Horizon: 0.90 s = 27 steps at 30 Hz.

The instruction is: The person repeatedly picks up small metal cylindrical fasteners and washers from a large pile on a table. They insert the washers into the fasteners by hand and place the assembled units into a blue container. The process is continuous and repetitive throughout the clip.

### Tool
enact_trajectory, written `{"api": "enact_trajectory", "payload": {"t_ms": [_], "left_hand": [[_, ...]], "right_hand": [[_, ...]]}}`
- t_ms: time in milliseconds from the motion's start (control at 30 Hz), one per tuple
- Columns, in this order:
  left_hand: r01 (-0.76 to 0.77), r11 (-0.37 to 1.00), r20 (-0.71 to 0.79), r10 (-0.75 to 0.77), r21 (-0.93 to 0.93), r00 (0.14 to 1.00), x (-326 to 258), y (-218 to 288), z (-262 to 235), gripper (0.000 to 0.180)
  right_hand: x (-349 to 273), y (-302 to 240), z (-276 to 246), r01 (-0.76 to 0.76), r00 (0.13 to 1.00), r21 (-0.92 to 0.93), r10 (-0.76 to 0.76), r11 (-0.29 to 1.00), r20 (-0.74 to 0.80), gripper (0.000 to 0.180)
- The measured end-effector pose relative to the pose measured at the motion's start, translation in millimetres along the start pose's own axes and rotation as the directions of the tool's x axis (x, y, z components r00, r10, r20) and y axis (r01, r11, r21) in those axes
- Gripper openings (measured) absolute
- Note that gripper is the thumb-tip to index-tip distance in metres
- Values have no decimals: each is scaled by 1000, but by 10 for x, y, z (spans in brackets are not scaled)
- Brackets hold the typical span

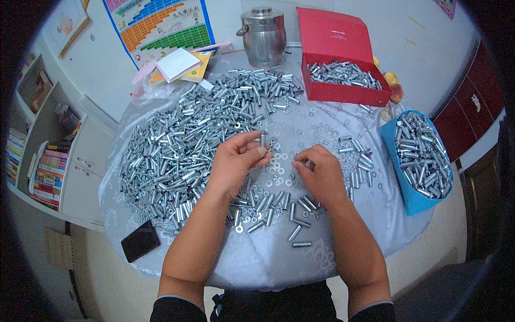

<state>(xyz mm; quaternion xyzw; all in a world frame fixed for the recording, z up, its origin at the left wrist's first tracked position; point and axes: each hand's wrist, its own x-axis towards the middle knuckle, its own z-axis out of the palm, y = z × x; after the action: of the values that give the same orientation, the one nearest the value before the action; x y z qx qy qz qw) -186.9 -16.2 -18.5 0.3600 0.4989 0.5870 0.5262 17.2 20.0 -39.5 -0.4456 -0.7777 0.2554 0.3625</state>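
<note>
My left hand (238, 158) is raised over the middle of the table, thumb and fingers closed on an upright sleeve anchor (263, 139), a silvery metal tube with a thin bolt end below it. To its right, my right hand (321, 170) has thumb and forefinger pinched together; whatever sits between them is too small to make out. Loose washers (277, 170) and small nuts lie on the cloth between the hands. Left of my left hand spreads a big heap of metal sleeves and bolts (171, 145). Several loose sleeves (270, 217) are scattered nearer to me.
A red box (348, 95) with its lid up and a blue fabric bin (416, 196), both full of metal anchors, stand at the right. A metal canister (264, 40) and stacked papers (177, 64) are at the back. A black phone (140, 241) lies near the left edge.
</note>
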Motion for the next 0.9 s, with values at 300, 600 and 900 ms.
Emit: {"api": "enact_trajectory", "payload": {"t_ms": [300,600,900], "left_hand": [[-72,976,60,61,205,996,-18,20,-43,28],[-23,989,27,19,149,999,-12,45,-18,26],[7,998,22,-8,68,1000,-3,25,-35,26]], "right_hand": [[0,-24,-54,82,956,-94,-51,992,290,15],[-48,-69,95,149,937,-165,-86,975,338,20],[-26,-25,99,179,918,-106,-127,978,376,14]]}}
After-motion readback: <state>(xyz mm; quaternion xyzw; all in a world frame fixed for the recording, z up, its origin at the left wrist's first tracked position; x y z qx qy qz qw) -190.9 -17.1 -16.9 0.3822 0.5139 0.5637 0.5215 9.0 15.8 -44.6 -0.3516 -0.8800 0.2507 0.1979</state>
